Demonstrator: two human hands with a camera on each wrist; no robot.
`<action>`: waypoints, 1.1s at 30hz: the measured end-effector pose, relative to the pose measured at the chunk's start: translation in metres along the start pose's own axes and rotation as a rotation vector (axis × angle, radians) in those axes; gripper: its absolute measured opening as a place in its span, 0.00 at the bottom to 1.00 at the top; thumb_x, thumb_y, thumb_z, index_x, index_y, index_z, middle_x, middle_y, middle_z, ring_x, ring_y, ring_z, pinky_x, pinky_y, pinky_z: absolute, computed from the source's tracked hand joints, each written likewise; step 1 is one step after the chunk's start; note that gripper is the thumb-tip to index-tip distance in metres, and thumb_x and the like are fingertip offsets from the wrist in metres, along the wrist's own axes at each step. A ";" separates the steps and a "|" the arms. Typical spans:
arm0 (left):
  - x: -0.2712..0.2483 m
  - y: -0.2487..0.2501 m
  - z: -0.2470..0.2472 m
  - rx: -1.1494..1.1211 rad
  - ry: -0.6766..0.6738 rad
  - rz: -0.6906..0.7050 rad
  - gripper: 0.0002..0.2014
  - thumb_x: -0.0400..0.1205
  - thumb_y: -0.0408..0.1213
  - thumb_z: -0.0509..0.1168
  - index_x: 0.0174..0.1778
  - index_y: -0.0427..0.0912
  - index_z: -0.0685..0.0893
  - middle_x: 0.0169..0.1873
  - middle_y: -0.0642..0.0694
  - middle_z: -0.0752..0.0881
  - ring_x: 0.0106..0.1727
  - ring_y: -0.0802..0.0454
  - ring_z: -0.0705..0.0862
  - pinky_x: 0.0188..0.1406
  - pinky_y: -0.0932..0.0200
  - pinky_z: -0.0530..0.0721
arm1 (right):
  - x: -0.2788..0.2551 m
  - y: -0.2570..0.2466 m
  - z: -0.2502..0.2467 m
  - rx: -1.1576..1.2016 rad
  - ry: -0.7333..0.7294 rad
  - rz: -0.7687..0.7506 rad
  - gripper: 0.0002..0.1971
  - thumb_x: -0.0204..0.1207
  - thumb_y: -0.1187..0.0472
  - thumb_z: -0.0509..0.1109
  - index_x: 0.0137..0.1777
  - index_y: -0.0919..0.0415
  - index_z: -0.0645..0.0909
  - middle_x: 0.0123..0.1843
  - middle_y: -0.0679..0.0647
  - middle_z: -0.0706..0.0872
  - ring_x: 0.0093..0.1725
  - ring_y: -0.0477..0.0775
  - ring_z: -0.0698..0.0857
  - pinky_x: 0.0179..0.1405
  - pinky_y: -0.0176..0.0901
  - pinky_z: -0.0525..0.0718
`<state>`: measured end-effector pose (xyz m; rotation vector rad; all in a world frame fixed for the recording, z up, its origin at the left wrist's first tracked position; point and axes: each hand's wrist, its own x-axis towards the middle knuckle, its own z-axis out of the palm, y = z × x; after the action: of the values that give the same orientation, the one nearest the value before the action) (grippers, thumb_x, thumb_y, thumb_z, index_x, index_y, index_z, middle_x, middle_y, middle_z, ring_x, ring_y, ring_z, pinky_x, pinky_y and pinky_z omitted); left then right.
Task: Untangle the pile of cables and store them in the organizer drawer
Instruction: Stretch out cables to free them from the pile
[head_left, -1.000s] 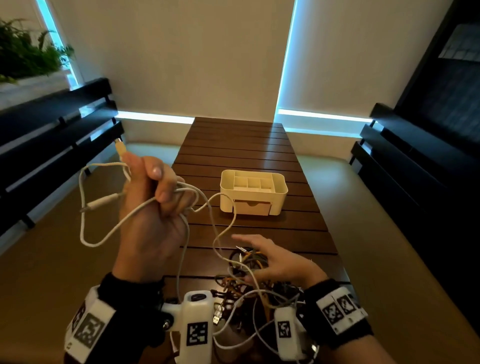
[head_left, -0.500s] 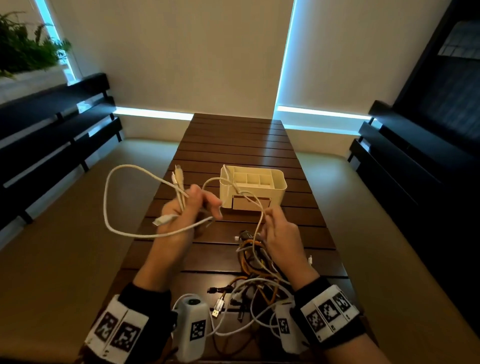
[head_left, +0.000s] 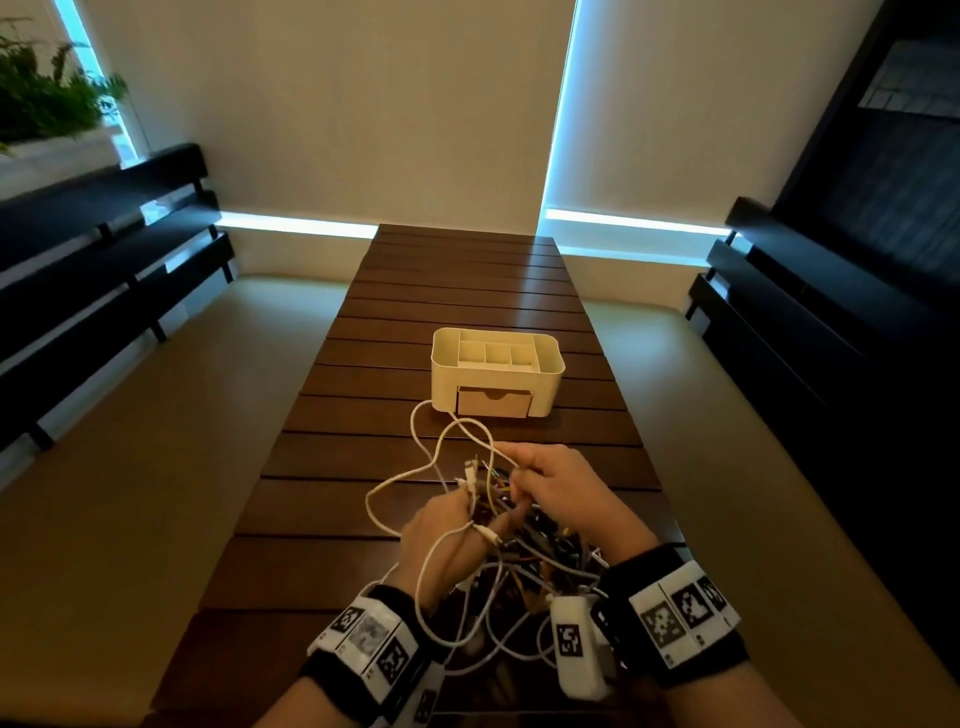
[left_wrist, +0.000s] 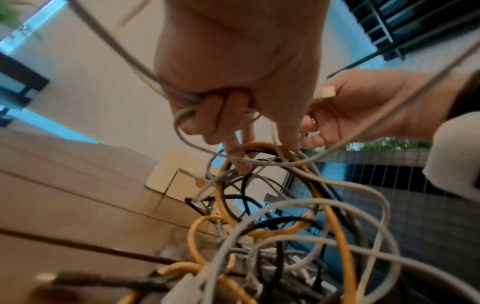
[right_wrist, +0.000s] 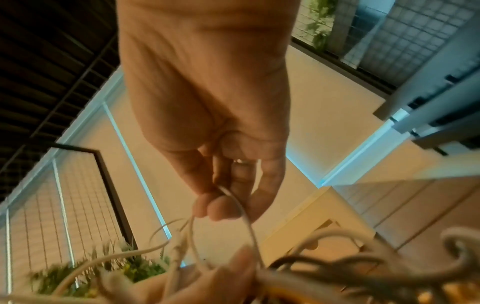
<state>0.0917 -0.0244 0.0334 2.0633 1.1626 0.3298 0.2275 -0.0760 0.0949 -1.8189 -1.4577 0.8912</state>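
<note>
Room: pale walls with window strips glowing blue, dark slatted benches along both sides, a green plant (head_left: 47, 98) at 10 o'clock.
Surface: one long dark slatted wooden surface (head_left: 447, 291) running away from the person.
Organizer: one cream organizer (head_left: 497, 371) stands mid-surface, at 12 o'clock from the hands; its open top shows several compartments, and its single drawer (head_left: 494, 401) in the front face is closed.
Cables: one tangled pile of cables (head_left: 540, 561) lies at the near end of the surface, under and between both wrists; white, orange and black strands are mixed, too knotted to count.
Left hand: the left hand (head_left: 441, 540) sits low over the pile, its fingers (left_wrist: 221, 115) curled tight round loops of a white cable (head_left: 410, 483); one finger reaches down into the orange and black loops.
Right hand: the right hand (head_left: 558, 486) is just beside the left, at its 2 o'clock, its fingertips (right_wrist: 221, 209) pinching a thin strand of the white cable.
White cable: it loops out from the fingers toward 11 o'clock, its far bend nearly reaching the organizer's front.
Wrists: two black bands with printed markers, one per wrist.
</note>
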 end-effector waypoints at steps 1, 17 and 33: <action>-0.001 -0.002 0.001 -0.002 0.003 -0.010 0.22 0.70 0.70 0.62 0.54 0.63 0.79 0.47 0.57 0.87 0.49 0.53 0.85 0.47 0.54 0.83 | 0.000 0.001 0.000 -0.061 0.001 0.007 0.23 0.81 0.69 0.57 0.71 0.49 0.74 0.30 0.45 0.80 0.31 0.43 0.80 0.35 0.29 0.79; 0.000 -0.037 0.006 0.263 0.036 -0.075 0.11 0.80 0.42 0.58 0.57 0.51 0.77 0.51 0.46 0.83 0.51 0.43 0.83 0.48 0.49 0.82 | -0.002 -0.024 -0.012 0.583 0.423 -0.145 0.14 0.79 0.71 0.61 0.47 0.58 0.87 0.22 0.44 0.75 0.22 0.42 0.66 0.20 0.32 0.62; -0.026 0.005 -0.105 -0.556 0.209 0.063 0.18 0.85 0.41 0.58 0.32 0.38 0.82 0.16 0.55 0.78 0.20 0.61 0.72 0.21 0.68 0.67 | -0.024 0.021 -0.019 -0.642 -0.329 0.317 0.11 0.79 0.54 0.65 0.53 0.58 0.84 0.48 0.56 0.87 0.47 0.50 0.83 0.54 0.46 0.83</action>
<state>0.0238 0.0023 0.1136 1.6010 0.9829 0.8165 0.2507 -0.1050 0.0916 -2.5190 -1.8405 0.9798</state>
